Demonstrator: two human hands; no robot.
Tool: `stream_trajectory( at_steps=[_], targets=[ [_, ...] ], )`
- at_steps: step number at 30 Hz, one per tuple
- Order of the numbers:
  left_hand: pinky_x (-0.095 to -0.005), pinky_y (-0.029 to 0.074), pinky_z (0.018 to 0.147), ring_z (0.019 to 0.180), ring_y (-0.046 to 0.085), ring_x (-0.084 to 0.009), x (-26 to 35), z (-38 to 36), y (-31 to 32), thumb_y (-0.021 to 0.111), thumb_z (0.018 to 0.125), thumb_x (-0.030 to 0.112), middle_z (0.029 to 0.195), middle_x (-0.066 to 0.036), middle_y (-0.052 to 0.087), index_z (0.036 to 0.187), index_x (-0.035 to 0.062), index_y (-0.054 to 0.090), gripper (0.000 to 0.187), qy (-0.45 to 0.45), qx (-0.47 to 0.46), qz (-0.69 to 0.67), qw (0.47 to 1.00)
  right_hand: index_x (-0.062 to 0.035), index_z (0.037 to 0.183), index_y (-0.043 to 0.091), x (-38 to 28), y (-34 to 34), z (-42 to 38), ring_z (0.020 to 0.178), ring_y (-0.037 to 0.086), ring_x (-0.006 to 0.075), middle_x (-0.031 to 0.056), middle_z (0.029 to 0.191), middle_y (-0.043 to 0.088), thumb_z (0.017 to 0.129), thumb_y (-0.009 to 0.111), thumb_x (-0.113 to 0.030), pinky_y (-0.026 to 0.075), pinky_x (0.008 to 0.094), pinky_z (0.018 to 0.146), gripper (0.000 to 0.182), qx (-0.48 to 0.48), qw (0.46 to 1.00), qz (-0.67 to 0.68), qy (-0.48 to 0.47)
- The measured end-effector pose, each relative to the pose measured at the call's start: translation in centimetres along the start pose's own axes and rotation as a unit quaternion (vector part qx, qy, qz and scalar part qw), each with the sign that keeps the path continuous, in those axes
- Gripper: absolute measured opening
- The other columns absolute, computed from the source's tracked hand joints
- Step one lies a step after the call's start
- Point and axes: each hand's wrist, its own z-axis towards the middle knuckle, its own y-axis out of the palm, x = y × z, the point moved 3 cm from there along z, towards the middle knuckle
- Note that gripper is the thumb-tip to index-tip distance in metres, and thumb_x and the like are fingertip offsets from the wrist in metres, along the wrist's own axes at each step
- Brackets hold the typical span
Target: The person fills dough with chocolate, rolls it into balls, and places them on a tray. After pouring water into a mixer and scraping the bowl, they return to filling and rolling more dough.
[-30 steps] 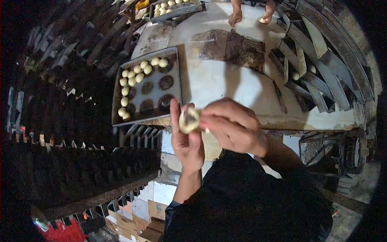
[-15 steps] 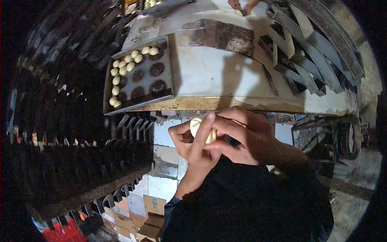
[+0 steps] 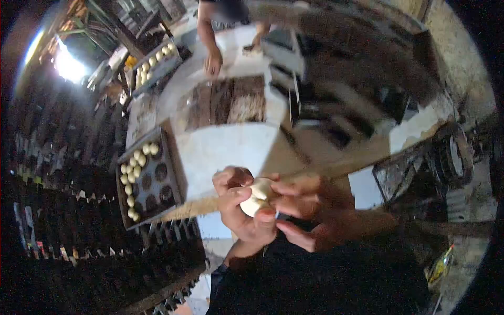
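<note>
A pale dough ball (image 3: 255, 198), with a folded crease across its top, is held in front of my body near the table's front edge. My left hand (image 3: 239, 205) wraps around it from the left, thumb and fingers curled against its sides. From the right, the fingertips of my right hand (image 3: 310, 207) press on the dough, while its thumb sits lower, near my left fingertips. To the left, a dark metal tray (image 3: 177, 170) on the table carries several dough balls (image 3: 137, 156) along its left and far sides.
Across the table (image 3: 220, 152) a person's hand (image 3: 213, 64) rests near a dark stained board (image 3: 226, 102). A second tray (image 3: 157, 68) with dough balls stands at the far left. Stacked metal trays (image 3: 336, 105), blurred, occupy the right. A dark slatted rack (image 3: 79, 220) runs along my left.
My view has tilted up and turned, showing more of the person across the table. The dough ball stays in my hands; its creased side now faces me, and my right fingers have shifted on it.
</note>
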Motion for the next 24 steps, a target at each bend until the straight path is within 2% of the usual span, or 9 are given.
stream_trajectory(
  at_steps=[2,4,7,10,13,16,19,21,24],
  targets=[
    [-0.0367,0.059,0.077,0.092,0.046,-0.0201,-1.0,0.7,3.8,0.075,0.078,0.045,0.107,-0.013,0.038,0.13,0.0109,0.039,0.073,-0.002,0.005,0.002,1.0,-0.006,0.095,0.069,2.2,-2.7,-0.9,0.087,0.067,0.0178,0.0103,0.094,0.068,0.075,0.079,-0.019,0.055,0.0301,0.066,0.026,0.012,0.992,-0.076,-0.104],
    [-0.0388,0.058,0.077,0.094,0.048,-0.0189,-1.8,1.9,7.6,0.086,0.064,0.048,0.109,-0.012,0.038,0.137,0.0051,0.028,0.102,-0.054,-0.016,-0.1,0.993,-0.0073,0.107,0.064,3.8,-6.1,-0.4,0.09,0.067,0.0223,0.0125,0.1,0.066,0.076,0.076,-0.018,0.054,0.0325,0.076,0.035,-0.017,0.997,0.004,-0.079],
    [-0.0401,0.056,0.074,0.087,0.055,-0.0216,-2.8,6.0,11.3,0.09,0.06,0.039,0.1,-0.013,0.054,0.115,0.0005,0.053,0.077,0.021,-0.219,-0.063,0.974,-0.0082,0.118,0.059,6.0,-9.3,0.0,0.093,0.066,0.0277,0.0146,0.106,0.063,0.078,0.072,-0.016,0.053,0.0351,0.087,0.044,-0.059,0.995,0.083,-0.013],
    [-0.0346,0.049,0.062,0.068,0.057,-0.0255,-3.3,6.7,14.4,0.085,0.07,0.026,0.075,-0.011,0.058,0.079,0.0026,0.057,0.038,0.084,-0.089,-0.091,0.988,-0.0071,0.113,0.06,6.9,-10.6,1.2,0.094,0.064,0.0313,0.0141,0.112,0.062,0.078,0.068,-0.009,0.053,0.0381,0.085,0.036,-0.085,0.993,-0.058,0.054],
    [-0.0328,0.045,0.053,0.059,0.057,-0.0212,-2.7,8.4,15.1,0.079,0.074,0.013,0.066,-0.006,0.057,0.065,0.0056,0.051,0.03,0.034,-0.177,0.027,0.983,-0.0062,0.113,0.06,5.4,-14.5,1.2,0.104,0.061,0.0334,0.0157,0.115,0.059,0.076,0.068,-0.006,0.052,0.0447,0.088,0.038,-0.007,0.992,-0.129,0.003],
    [-0.0315,0.043,0.052,0.06,0.056,-0.0183,-4.0,7.9,17.7,0.077,0.075,0.011,0.068,-0.005,0.056,0.076,0.0059,0.053,0.025,-0.113,-0.362,-0.006,0.925,-0.0003,0.109,0.06,3.2,-16.1,4.6,0.096,0.062,0.034,0.0182,0.109,0.059,0.081,0.063,-0.006,0.055,0.0474,0.078,0.029,-0.095,0.946,-0.242,-0.195],
    [-0.0307,0.042,0.052,0.06,0.054,-0.0167,-4.4,6.0,20.7,0.077,0.076,0.01,0.07,-0.005,0.054,0.092,0.0062,0.054,0.028,-0.26,-0.395,-0.154,0.868,0.002,0.107,0.057,3.1,-16.4,5.6,0.094,0.061,0.0317,0.0175,0.109,0.055,0.083,0.063,-0.01,0.058,0.0404,0.073,0.028,-0.197,0.903,-0.309,-0.225],
    [-0.0302,0.041,0.053,0.061,0.053,-0.0156,-3.6,7.3,22.2,0.076,0.077,0.01,0.071,-0.005,0.052,0.102,0.0065,0.055,0.033,-0.202,-0.418,-0.123,0.877,0.0007,0.108,0.056,2.9,-18.4,7.0,0.095,0.06,0.0321,0.017,0.111,0.054,0.083,0.064,-0.012,0.057,0.041,0.077,0.029,-0.244,0.869,-0.356,-0.242],
    [-0.0294,0.04,0.053,0.062,0.051,-0.0139,-2.5,10.3,22.3,0.075,0.078,0.009,0.073,-0.005,0.05,0.118,0.0068,0.056,0.045,-0.111,-0.417,-0.034,0.901,-0.0017,0.106,0.058,4.6,-22.1,11.5,0.084,0.06,0.0263,0.0128,0.099,0.059,0.089,0.058,-0.021,0.052,0.0373,0.076,0.025,-0.232,0.941,-0.242,-0.048]
  ],
)
